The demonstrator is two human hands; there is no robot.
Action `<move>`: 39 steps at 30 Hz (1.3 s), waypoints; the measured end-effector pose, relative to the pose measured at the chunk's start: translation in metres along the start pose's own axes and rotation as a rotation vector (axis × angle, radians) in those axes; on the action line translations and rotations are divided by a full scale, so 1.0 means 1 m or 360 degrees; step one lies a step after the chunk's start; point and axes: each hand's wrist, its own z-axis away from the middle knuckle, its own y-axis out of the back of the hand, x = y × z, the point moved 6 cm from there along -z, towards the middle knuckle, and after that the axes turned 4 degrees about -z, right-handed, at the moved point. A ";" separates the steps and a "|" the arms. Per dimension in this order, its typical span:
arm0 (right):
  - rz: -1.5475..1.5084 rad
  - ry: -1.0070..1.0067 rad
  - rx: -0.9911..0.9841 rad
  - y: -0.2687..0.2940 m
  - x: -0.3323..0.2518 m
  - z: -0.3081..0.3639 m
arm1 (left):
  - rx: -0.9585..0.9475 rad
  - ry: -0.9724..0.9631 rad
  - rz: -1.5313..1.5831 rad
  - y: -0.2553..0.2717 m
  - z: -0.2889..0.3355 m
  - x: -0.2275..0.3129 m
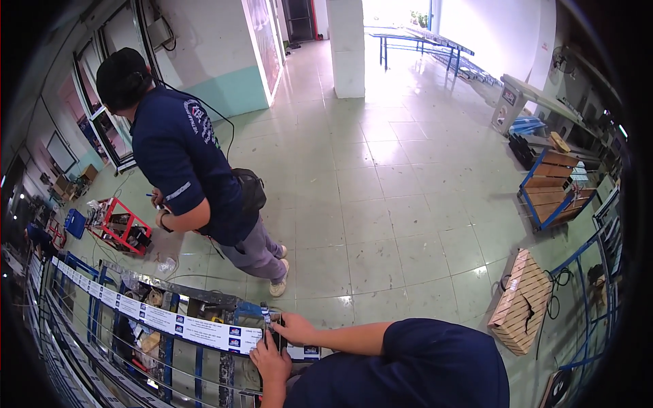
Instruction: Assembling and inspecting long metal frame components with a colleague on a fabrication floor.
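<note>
A long aluminium-type profile, covered in white printed film, lies across a blue metal rack. Close to its right end, my left hand and my right hand meet. Both have their fingers closed around a small dark piece that sits on or against the profile. Its kind is hard to make out, since the fingers cover much of it. A narrow light-coloured strip stands up just beyond the fingers.
A co-worker in a navy shirt stands ahead on the left, turned away. Behind that person is a red tool cart. On the right are a long cardboard box, a blue-framed wooden trolley and a blue rack.
</note>
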 end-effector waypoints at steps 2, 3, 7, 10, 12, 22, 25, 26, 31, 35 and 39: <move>-0.0009 -0.0001 0.0002 0.004 -0.007 0.004 | -0.0047 0.0033 -0.0013 -0.002 0.001 0.000; -0.0025 -0.0023 -0.0015 0.006 -0.010 0.005 | -0.0047 0.0034 -0.0014 -0.002 0.000 -0.001; -0.0092 0.0061 -0.0023 -0.005 -0.019 0.008 | 0.0001 0.0074 0.0003 0.002 0.008 -0.008; -0.0008 -0.0073 -0.0050 -0.013 0.007 -0.001 | -0.0020 0.0028 0.0015 0.005 0.004 -0.006; -0.0042 -0.0088 0.0007 -0.002 0.005 0.004 | -0.0071 0.0038 -0.0009 0.008 0.001 0.000; -0.0140 0.0036 -0.0034 -0.008 -0.001 -0.002 | -0.0041 0.0176 0.0028 0.028 0.007 0.000; -0.0149 0.0123 -0.0001 -0.005 -0.008 -0.002 | -0.0005 0.0183 0.0057 0.027 0.009 -0.001; -0.0148 0.0162 0.0056 -0.004 -0.008 0.000 | -0.0009 0.0167 0.0052 0.026 0.008 -0.001; -0.0057 0.0172 0.0061 -0.008 -0.007 0.000 | -0.0087 0.0169 0.0005 0.024 0.012 -0.001; -0.0080 0.0084 0.0012 -0.005 -0.015 0.006 | -0.0070 0.0168 0.0013 0.026 0.014 -0.001; -0.0060 0.0083 0.0089 0.006 0.006 0.003 | -0.0129 0.0071 0.0079 0.025 0.005 0.012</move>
